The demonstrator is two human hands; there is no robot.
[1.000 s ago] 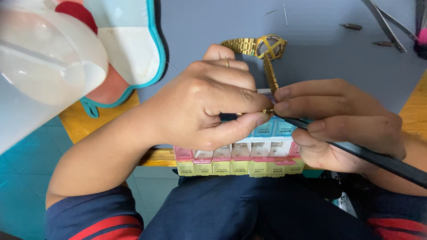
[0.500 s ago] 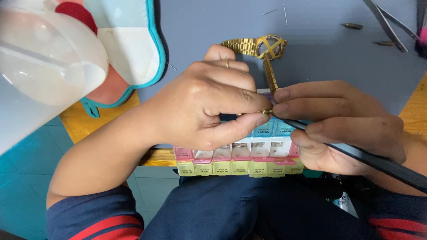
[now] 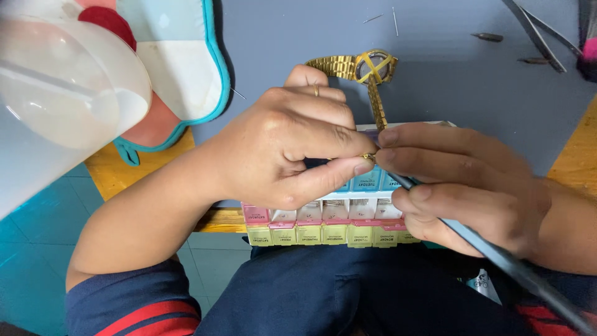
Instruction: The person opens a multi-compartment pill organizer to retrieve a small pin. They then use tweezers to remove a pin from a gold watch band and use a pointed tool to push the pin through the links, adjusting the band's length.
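Observation:
A gold metal watch [image 3: 371, 66] lies on the grey mat, its band running down toward my hands. My left hand [image 3: 292, 146] pinches the end of the gold band [image 3: 368, 157] between thumb and forefinger. My right hand [image 3: 463, 186] grips a long dark tool [image 3: 497, 261] like a pen, its tip hidden at the band end between both hands. Both hands rest over a multi-coloured compartment box [image 3: 323, 224] with pink, yellow and blue lids.
A grey work mat [image 3: 448, 87] covers the wooden bench [image 3: 575, 155]. Tweezers [image 3: 535, 31] and small pins lie at the far right. A translucent round lens [image 3: 56, 93] fills the upper left, beside a white and teal-edged pouch [image 3: 186, 68].

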